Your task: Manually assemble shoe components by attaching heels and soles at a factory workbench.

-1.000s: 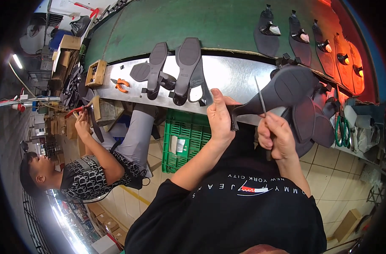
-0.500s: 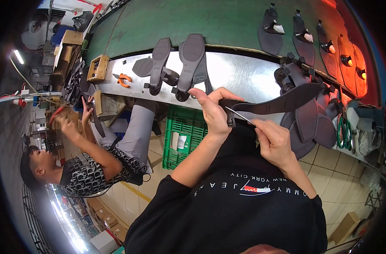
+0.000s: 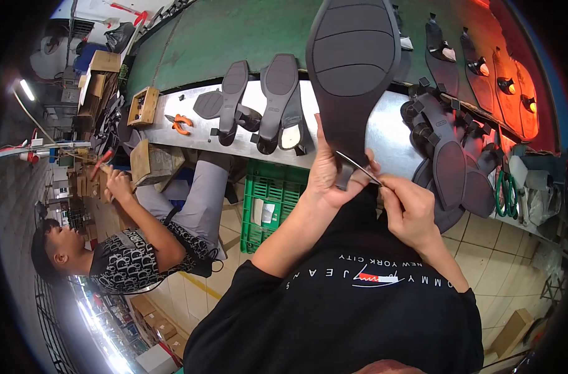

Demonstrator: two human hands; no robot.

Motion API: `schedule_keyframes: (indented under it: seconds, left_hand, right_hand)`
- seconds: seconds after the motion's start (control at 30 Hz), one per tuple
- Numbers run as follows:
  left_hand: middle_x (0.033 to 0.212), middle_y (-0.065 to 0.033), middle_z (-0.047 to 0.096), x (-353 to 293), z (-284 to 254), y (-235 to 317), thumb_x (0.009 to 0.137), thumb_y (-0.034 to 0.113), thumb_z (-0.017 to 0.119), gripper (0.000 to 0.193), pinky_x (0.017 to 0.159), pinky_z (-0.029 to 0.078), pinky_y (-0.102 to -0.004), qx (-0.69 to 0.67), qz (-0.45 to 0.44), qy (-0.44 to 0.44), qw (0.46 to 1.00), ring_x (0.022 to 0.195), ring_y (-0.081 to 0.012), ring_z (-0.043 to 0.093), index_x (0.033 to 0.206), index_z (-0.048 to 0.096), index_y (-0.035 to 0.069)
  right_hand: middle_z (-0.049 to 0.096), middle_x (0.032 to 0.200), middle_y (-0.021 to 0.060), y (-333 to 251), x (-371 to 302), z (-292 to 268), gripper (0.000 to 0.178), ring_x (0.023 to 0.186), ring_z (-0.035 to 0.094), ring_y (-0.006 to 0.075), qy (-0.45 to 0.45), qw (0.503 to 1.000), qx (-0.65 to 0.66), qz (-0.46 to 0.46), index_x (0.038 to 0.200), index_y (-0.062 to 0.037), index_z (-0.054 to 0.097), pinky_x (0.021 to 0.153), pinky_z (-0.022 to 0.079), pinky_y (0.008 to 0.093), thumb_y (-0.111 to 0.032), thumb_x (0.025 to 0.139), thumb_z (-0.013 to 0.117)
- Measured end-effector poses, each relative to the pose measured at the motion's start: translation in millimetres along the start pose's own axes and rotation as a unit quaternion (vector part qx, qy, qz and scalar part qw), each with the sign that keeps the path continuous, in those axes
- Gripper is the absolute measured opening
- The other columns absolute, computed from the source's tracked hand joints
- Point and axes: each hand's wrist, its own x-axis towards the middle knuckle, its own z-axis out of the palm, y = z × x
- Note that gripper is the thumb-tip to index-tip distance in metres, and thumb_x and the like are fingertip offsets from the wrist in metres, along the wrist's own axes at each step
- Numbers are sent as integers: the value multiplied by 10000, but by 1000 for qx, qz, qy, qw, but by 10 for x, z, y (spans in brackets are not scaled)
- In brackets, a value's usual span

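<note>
My left hand (image 3: pixel 327 171) is wrapped round the heel end of a dark heeled sandal (image 3: pixel 354 62). Its sole faces up and its toe points away from me, over the metal ledge. In my right hand (image 3: pixel 410 209) is a thin metal tool (image 3: pixel 360 168), pinched between thumb and fingers. The tool's tip lies at the sandal's heel, beside my left palm; whether it touches cannot be made out. Left of the held sandal, several similar sandals lie sole up, including one sandal (image 3: pixel 279 84) near my left hand.
A green conveyor belt (image 3: pixel 234 28) runs beyond the metal ledge (image 3: pixel 200 138), carrying sandals toward a red-lit opening. Orange-handled pliers (image 3: pixel 181 123) and a wooden box (image 3: pixel 143 106) lie left. Sandals pile up (image 3: pixel 452 168) right, by green-handled scissors (image 3: pixel 507 194). A co-worker (image 3: pixel 141 243) sits left, beside a green crate (image 3: pixel 271 199).
The sandal has swung from pointing right to pointing away, its sole now turned up. My left hand has turned with it; the right keeps the tool at the heel. The co-worker's hands have moved.
</note>
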Motion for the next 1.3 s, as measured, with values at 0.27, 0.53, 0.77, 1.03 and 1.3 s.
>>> schedule_keyframes:
  seconds: [0.27, 0.53, 0.77, 1.03, 1.3]
  left_hand:
    - [641, -56, 593, 12, 67, -73, 776, 812, 322, 775, 624, 486, -352, 174, 71, 36, 982, 617, -206, 588, 724, 601, 91]
    - [627, -67, 588, 72, -14, -72, 817, 766, 323, 708, 425, 469, -291, 177, 16, 28, 984, 486, -189, 582, 800, 552, 97]
    - [621, -80, 576, 65, 7, -56, 839, 720, 384, 667, 448, 485, -293, 254, 34, 67, 964, 479, -186, 571, 831, 562, 77]
    - [773, -108, 635, -21, 33, 44, 939, 580, 361, 608, 623, 549, -329, 292, 33, 61, 954, 634, -208, 642, 1031, 581, 20]
    - [702, -59, 601, -109, -14, -136, 962, 359, 496, 365, 533, 491, -256, 356, 106, 34, 928, 574, -139, 602, 857, 578, 19]
  right_hand:
    - [607, 763, 133, -3, -57, 66, 106, 642, 610, 312, -18, 999, -15, 35, 921, -11, 583, 552, 469, 377, 2, 817, 596]
    - [633, 773, 127, -30, -83, 75, 70, 639, 625, 286, -64, 993, 73, 72, 898, 16, 581, 567, 491, 346, 23, 835, 550]
    - [617, 729, 102, 39, -116, -4, 115, 614, 618, 265, -58, 997, 46, 8, 889, -1, 590, 534, 483, 341, 38, 781, 581]
    - [578, 722, 67, -3, -26, -165, 83, 543, 520, 111, -35, 986, 147, 69, 889, -3, 616, 500, 408, 239, 18, 813, 591]
    - [463, 690, 20, -74, 302, 31, 526, 537, 408, 106, -19, 989, 145, -3, 1192, -72, 618, 475, 354, 252, -30, 688, 760]
